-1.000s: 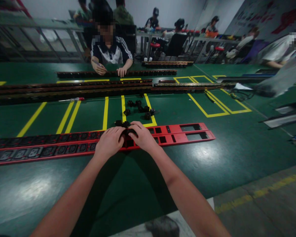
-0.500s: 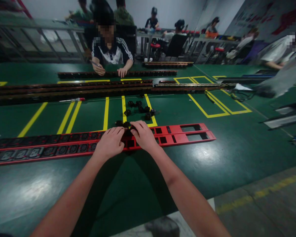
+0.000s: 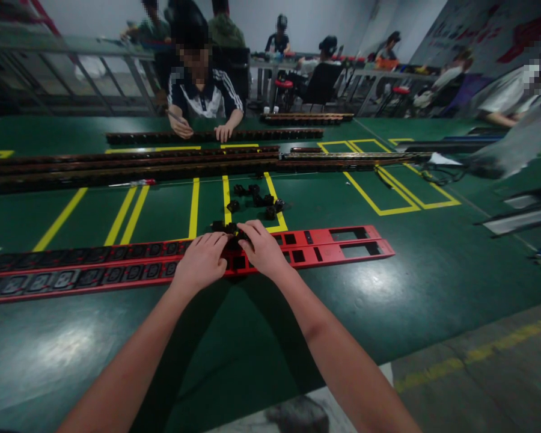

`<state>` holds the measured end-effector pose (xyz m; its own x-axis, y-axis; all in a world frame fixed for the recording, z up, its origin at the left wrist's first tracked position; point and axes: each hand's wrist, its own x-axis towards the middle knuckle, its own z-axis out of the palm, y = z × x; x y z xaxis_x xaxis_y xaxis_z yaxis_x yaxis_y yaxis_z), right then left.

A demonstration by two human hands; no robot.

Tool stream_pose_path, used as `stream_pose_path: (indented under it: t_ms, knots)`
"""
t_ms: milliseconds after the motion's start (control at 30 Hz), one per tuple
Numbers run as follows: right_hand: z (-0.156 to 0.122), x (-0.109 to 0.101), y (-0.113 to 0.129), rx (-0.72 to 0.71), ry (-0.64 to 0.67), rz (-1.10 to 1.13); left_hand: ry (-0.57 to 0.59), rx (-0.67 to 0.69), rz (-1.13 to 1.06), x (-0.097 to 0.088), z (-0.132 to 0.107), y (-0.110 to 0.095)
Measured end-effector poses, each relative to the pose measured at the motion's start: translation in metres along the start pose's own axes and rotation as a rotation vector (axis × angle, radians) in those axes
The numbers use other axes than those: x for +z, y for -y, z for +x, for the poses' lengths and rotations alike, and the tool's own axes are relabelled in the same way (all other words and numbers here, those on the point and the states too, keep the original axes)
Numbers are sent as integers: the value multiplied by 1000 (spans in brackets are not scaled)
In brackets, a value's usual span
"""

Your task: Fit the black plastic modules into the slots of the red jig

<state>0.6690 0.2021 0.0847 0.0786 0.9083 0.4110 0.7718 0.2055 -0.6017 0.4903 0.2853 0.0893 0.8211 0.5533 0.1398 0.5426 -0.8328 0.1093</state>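
Note:
Two long red metal strips (image 3: 322, 245) lie side by side across the green table, with black power sockets (image 3: 130, 272) fitted along their left part and bare square cut-outs on the right. My left hand (image 3: 202, 260) is closed over the strips, fingers bent across them beside the last fitted sockets. My right hand (image 3: 264, 249) pinches a small black socket (image 3: 242, 236) over the far strip; fingers partly hide it. Just beyond my fingertips are loose black sockets (image 3: 219, 226), and several more black pieces (image 3: 264, 199) are scattered farther back.
Long dark strips (image 3: 130, 165) run across the table behind, with a red-handled screwdriver (image 3: 148, 181) before them. A co-worker (image 3: 205, 90) sits opposite, holding a thin tool. Clear plastic wrapping (image 3: 518, 147) and strips lie at right. Yellow tape (image 3: 193, 207) marks the table.
Hardly anything differs. Both my hands stay in the same place on the red strips, with only a very slight shift of the right fingers.

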Motion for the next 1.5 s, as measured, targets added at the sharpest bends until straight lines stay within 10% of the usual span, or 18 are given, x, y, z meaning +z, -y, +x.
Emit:
stream_pose_path:
  t_ms: [1500]
  knots:
    - [1,6,-5,-142,-26,-27,-30,4,-17,1,-1,1]
